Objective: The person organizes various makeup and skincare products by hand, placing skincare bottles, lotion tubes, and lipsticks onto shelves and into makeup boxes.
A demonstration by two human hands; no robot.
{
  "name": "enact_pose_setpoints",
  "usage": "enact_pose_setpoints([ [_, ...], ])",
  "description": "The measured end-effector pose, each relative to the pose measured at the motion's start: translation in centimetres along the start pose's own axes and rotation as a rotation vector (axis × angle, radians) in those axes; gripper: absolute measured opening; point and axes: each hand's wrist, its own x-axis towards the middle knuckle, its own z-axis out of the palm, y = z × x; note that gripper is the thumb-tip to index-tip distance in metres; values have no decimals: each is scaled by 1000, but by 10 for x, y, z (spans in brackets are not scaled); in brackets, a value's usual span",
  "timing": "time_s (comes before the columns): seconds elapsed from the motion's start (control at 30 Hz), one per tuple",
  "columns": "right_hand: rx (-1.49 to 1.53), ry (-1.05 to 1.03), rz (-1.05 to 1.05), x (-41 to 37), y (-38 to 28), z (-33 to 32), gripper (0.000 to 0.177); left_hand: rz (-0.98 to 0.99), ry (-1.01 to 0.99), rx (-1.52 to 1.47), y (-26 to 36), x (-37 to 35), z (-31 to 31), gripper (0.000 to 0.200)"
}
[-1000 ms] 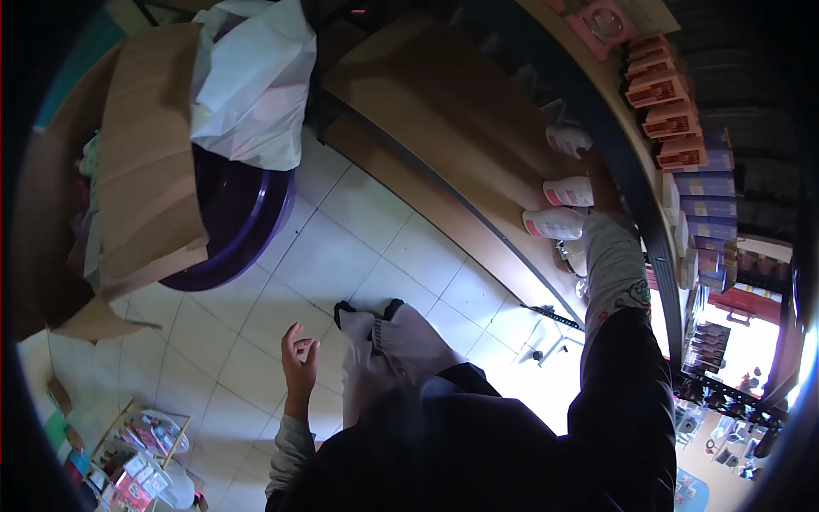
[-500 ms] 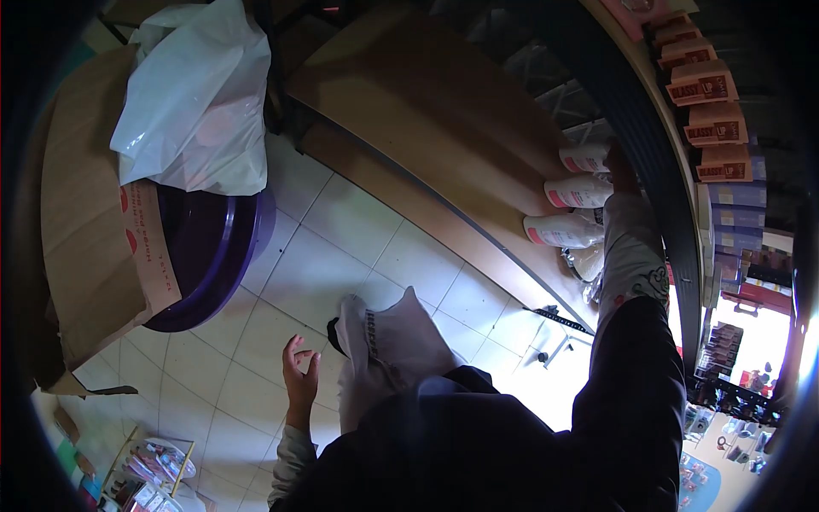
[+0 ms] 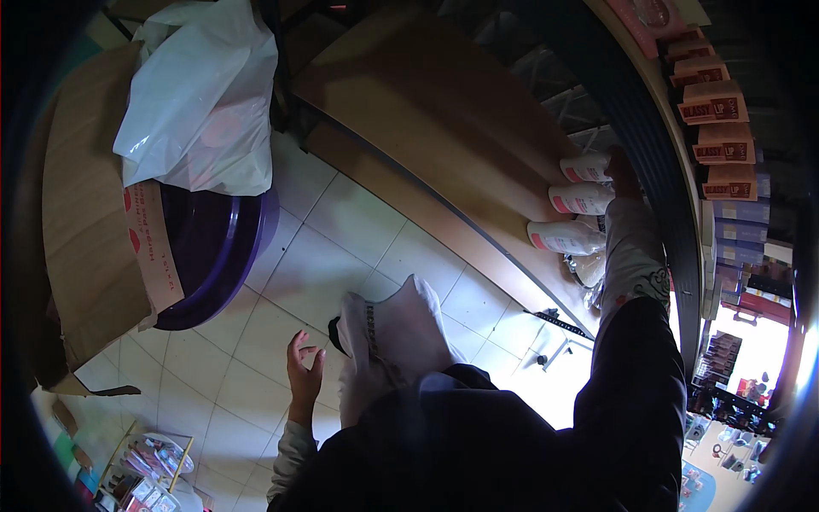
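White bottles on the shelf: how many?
3, in a row: far bottle by the right hand, middle bottle beside it, near bottle at the other end. More may hide behind the hand or sleeve.

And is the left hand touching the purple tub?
Apart. The head view shows white floor tiles in the plain gap between the left hand's fingers and the near edge of the purple tub.

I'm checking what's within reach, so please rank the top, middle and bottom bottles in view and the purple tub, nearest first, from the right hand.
From the right hand:
1. Top bottle, right beside it
2. Middle bottle, next in the row
3. Bottom bottle, row's end
4. Purple tub, far left
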Motion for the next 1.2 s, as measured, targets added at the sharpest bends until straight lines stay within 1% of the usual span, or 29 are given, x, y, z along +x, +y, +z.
enact_pose_setpoints([
  [0.2, -4, -7, -8, 2, -8, 2, 56, -5, 4, 53, 3, -5, -9, 60],
  [0.47, -24, 1, -14, 4, -8, 2, 55, -24, 11, 91, -8, -5, -22, 62],
  [0.6, -30, 1, -15, 1, -11, 4, 55, 17, 15, 48, -5, 0, -18, 63],
  [0.77, -46, -35, -49, -11, -21, 8, 54, 114, -7, 86, 47, -8, -26, 60],
  [0.87, -41, -90, -134, -25, -57, 21, 54, 159, -20, 93, 98, -22, -42, 57],
  [0.93, -45, -129, -217, -50, -92, 34, 54, 224, -12, 132, 130, -34, -58, 56],
  [0.97, -58, -115, -278, -71, -118, 33, 54, 270, -3, 145, 145, -39, -66, 55],
  [1.03, -153, 102, -388, -160, -200, -36, 59, 284, 35, 177, 176, -52, -86, 55],
  [1.1, 59, 76, -677, -221, -225, -52, 58, 280, 77, 219, 207, -66, -107, 56],
  [1.17, 250, -143, -868, -279, -250, -104, 59, 321, 175, 213, 241, -78, -130, 54],
  [1.2, 292, -229, -872, -300, -261, -125, 56, 343, 225, 217, 255, -83, -142, 53],
])
